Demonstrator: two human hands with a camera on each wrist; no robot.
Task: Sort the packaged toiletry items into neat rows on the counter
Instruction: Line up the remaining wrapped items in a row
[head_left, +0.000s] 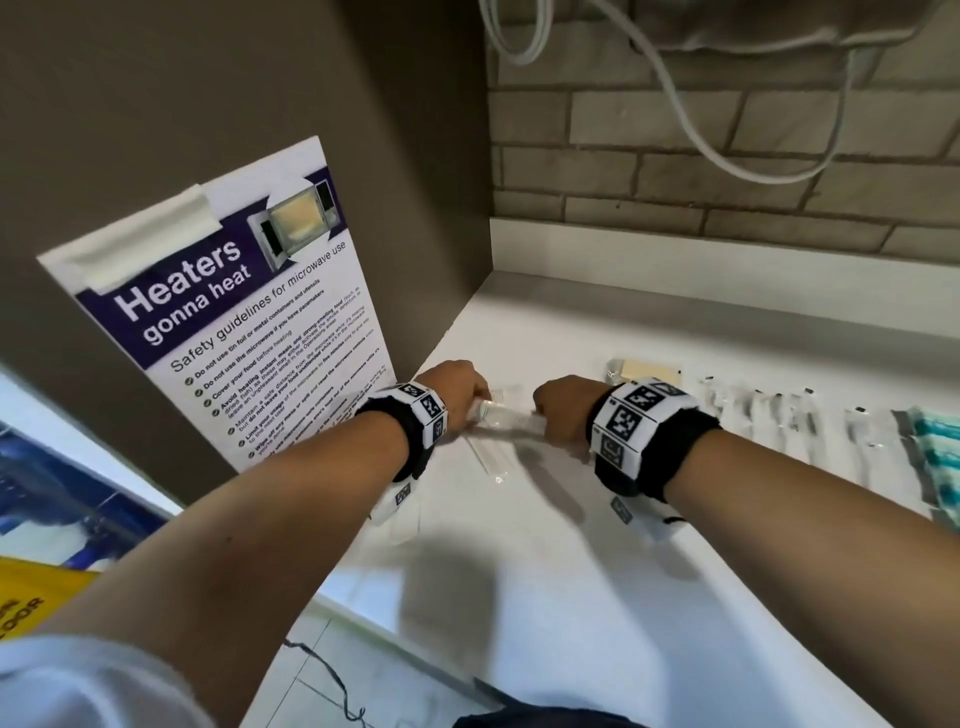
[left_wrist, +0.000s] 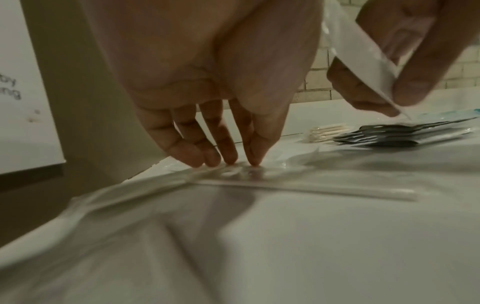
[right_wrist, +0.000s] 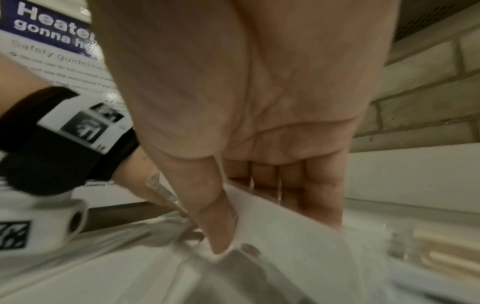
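At the counter's (head_left: 571, 571) left corner my right hand (head_left: 558, 410) pinches one end of a flat white packet in clear wrap (head_left: 511, 422), lifted off the surface. The right wrist view shows the thumb (right_wrist: 223, 222) on the white packet (right_wrist: 285, 230) with the fingers behind it. My left hand (head_left: 462, 395) points its straight fingertips (left_wrist: 228, 161) down onto clear packets lying on the counter. One of them holds a long white stick (left_wrist: 311, 189) and lies below the hands (head_left: 488, 460). From the left wrist, the right hand (left_wrist: 384, 82) holds the white packet (left_wrist: 363, 61) above.
A row lies to the right: a cotton swab pack (head_left: 644, 371), several clear packets with dark-tipped items (head_left: 779, 421), and teal packets (head_left: 935, 457). A brown panel with a microwave poster (head_left: 234, 322) closes the left side. A brick wall (head_left: 727, 156) and a hanging cable (head_left: 727, 135) are behind.
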